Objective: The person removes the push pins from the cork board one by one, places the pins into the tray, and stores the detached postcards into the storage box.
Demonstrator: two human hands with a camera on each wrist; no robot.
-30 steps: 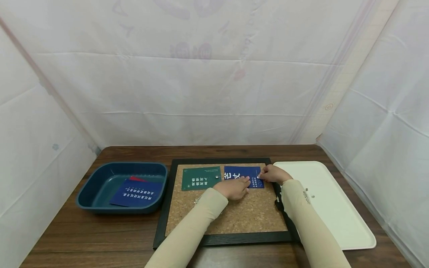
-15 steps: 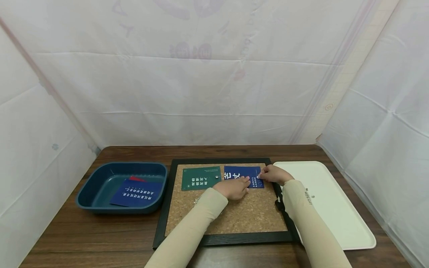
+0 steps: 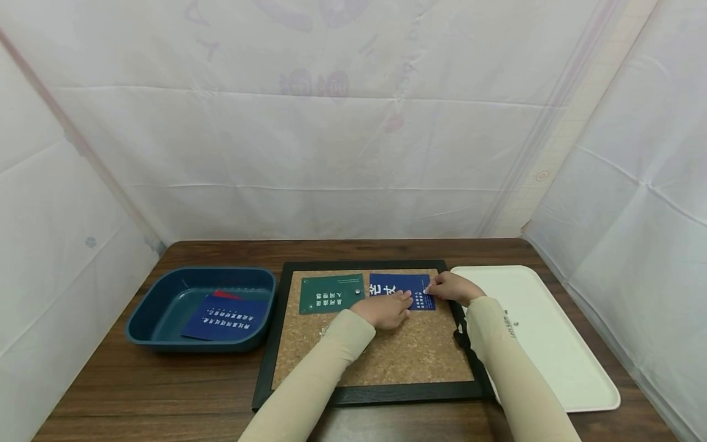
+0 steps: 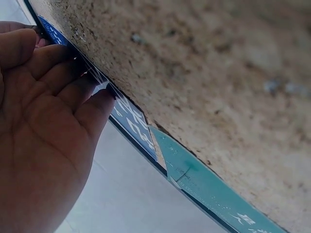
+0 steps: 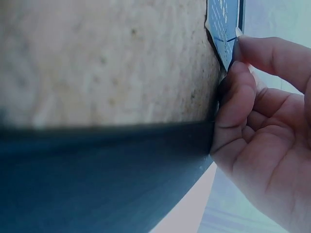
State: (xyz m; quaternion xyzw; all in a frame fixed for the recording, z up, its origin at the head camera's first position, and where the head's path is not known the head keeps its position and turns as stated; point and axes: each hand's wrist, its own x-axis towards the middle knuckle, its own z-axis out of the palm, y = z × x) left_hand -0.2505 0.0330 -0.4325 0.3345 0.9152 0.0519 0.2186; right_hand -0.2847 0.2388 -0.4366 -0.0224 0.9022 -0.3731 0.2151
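Note:
A blue card [image 3: 405,282] with white characters lies at the upper right of a black-framed cork board [image 3: 409,362]. Across its lower part rests my left hand [image 3: 386,310], fingers extended; the left wrist view shows their tips against the card. At the card's right edge, my right hand [image 3: 455,287] pinches a small pale pushpin [image 5: 238,32] between thumb and forefinger. The right wrist view shows its thin needle against the card, with the other fingers curled below. To the left, a green card [image 3: 331,288] carries a pin [image 3: 357,291] at its right edge.
A dark teal basin [image 3: 138,328] at the left holds another blue card [image 3: 223,319] and something red [image 3: 225,294]. A cream tray [image 3: 558,362] stands at the right, beside the board's frame. Small clear bits [image 3: 323,331] lie on the cork near the left sleeve.
Hardly anything differs: both hands keep their places at the blue card. The right sleeve has shifted very slightly to the right.

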